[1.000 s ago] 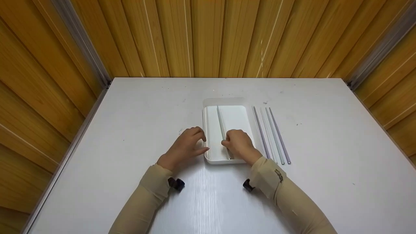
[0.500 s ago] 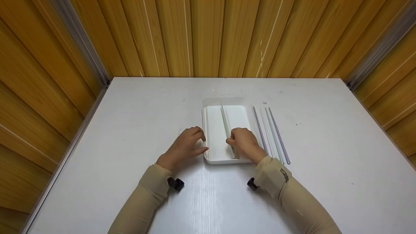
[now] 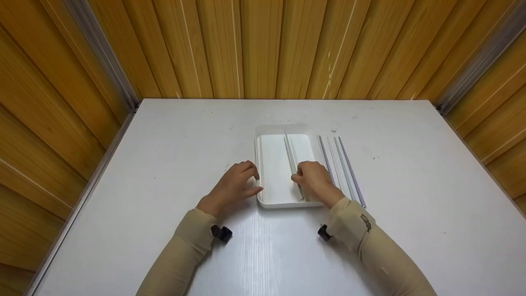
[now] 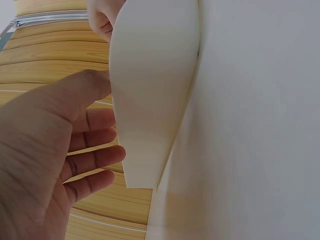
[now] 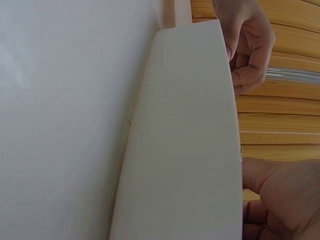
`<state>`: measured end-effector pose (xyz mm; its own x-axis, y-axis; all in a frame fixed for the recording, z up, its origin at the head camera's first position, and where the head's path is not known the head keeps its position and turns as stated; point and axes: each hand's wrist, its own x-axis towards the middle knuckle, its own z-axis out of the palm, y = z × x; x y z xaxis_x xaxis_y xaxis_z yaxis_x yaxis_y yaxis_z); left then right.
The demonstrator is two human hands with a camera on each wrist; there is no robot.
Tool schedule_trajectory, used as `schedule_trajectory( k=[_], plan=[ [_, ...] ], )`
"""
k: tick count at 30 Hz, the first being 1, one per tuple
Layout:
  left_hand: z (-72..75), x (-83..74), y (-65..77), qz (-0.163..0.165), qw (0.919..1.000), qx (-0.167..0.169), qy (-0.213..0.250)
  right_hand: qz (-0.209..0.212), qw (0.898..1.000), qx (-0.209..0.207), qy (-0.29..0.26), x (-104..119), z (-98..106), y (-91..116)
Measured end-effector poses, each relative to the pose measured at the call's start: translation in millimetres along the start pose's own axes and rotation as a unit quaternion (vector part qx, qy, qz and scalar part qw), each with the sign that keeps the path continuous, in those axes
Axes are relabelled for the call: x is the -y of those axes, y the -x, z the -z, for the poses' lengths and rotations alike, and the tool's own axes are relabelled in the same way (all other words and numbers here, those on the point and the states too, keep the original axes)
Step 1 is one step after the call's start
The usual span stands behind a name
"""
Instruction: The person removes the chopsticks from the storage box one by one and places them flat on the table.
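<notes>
A white rectangular box (image 3: pixel 287 205) stands mid-table, its side walls filling much of both wrist views. Inside it my right hand (image 3: pixel 314 179) pinches a pair of slim, pale green-grey chopsticks (image 3: pixel 290 154), which slant towards the box's front. Their grip is partly hidden by the hand, and the box wall covers the fingertips in the right wrist view. My left hand (image 3: pixel 232 187) is at the left rim with thumb and fingers apart; in the left wrist view the fingers (image 4: pixel 95 157) are loosely extended by the wall. White sticks (image 3: pixel 261 168) lie along the inner left side.
To the right of the box, several purple, white and pale green chopsticks (image 3: pixel 350 170) lie side by side on the white table (image 3: pixel 189 139). Wood-patterned panels (image 3: pixel 263 49) rise behind the table and at both sides.
My right hand has shifted rightwards inside the box, carrying the chopsticks towards the right wall. The two sticks now show more separately. My left hand has stayed at the left rim.
</notes>
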<state>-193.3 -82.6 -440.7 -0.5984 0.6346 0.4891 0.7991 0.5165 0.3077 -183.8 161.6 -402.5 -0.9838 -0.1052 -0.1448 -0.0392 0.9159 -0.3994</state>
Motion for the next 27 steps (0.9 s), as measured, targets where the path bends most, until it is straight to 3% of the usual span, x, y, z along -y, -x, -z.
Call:
schedule_trajectory(
  k=[13, 27],
  plan=[
    [-0.7, 0.6, -0.9, -0.010, 0.9999, -0.014, 0.003, -0.012, 1.000, -0.005, -0.006, -14.6, 10.1, 2.8],
    [0.0, -1.7, -0.9, 0.006, 0.9999, 0.003, -0.007, 0.002, 0.999, -0.028, 0.020, -30.4, 21.0, 8.9]
  ],
)
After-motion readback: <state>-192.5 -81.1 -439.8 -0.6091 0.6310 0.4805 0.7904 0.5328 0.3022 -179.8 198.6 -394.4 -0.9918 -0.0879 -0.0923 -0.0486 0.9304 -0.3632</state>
